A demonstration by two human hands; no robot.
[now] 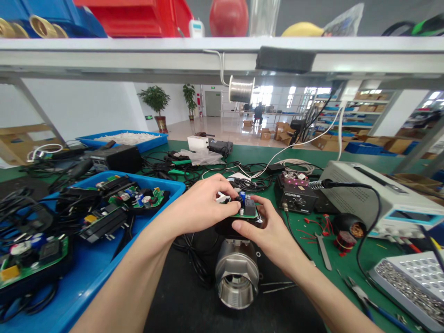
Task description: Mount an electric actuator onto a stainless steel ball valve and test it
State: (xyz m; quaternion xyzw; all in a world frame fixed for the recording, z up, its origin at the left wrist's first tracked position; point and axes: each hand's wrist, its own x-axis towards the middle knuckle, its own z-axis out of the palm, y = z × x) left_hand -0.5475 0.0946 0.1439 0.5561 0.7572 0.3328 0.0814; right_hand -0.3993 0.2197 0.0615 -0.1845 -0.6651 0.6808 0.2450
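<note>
Two blue trays fill the left of the bench: a far tray (152,138) of white parts and a near tray (166,186) heaped with green circuit boards and black cables. Just right of the near tray, the left hand (199,206) reaches in with its fingers curled, thumb and forefinger pinched together at the left edge of a small green board (247,211). Whether they grip a part on it or the board's own edge is too small to tell.

The board lies at the centre of the bench on a black housing (224,227). The housing sits on a steel valve (237,273), whose open bore faces the camera from a black mat (180,296).

The right hand (267,231) holds the board from the other side, its thumb laid along the near edge and its fingers closed round the far right corner. Tweezers (277,286) lie on the mat beside that wrist.

Further right stands a black soldering station (296,199). The iron (333,185) rests beside it, its cable looping down over the green bench top (350,259). A grey power supply (381,194) closes the row at the right.
</note>
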